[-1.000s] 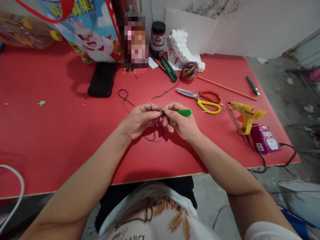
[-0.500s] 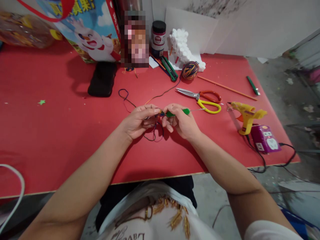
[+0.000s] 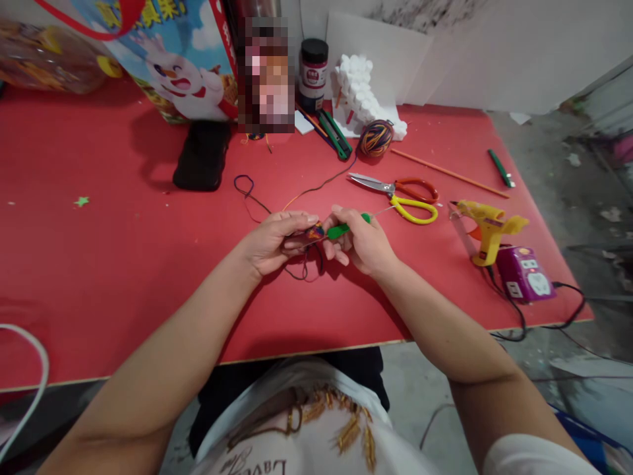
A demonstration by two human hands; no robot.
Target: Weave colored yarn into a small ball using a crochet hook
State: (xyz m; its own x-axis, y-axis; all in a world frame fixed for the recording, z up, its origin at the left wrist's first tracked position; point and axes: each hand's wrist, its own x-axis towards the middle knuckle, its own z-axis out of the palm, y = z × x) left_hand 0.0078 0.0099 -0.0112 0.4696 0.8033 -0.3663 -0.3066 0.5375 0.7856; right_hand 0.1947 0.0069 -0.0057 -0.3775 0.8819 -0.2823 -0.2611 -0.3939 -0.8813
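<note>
Near the front middle of the red table, my left hand [image 3: 271,244] pinches a small multicoloured yarn piece [image 3: 315,231]. My right hand [image 3: 363,241] is closed around a green-handled hook [image 3: 339,231]; its thin metal end sticks out to the right, toward the scissors. The handle's left end is close beside the yarn piece. Loose dark yarn [image 3: 299,276] hangs in loops below my fingers. Another strand runs up to a multicoloured yarn ball [image 3: 376,138]. The hook's tip at the yarn is too small to make out clearly.
Scissors [image 3: 415,198] with red and yellow handles lie right of the hands. Farther right are a yellow glue gun [image 3: 487,227] and a purple power box [image 3: 527,274] with cables. A black phone [image 3: 202,155], green cutter [image 3: 333,135] and dark jar [image 3: 313,76] are behind.
The green handle has tilted, its left end now slightly lower. The yarn piece has turned between my left fingers and shows more of its surface. My right fingers have shifted slightly.
</note>
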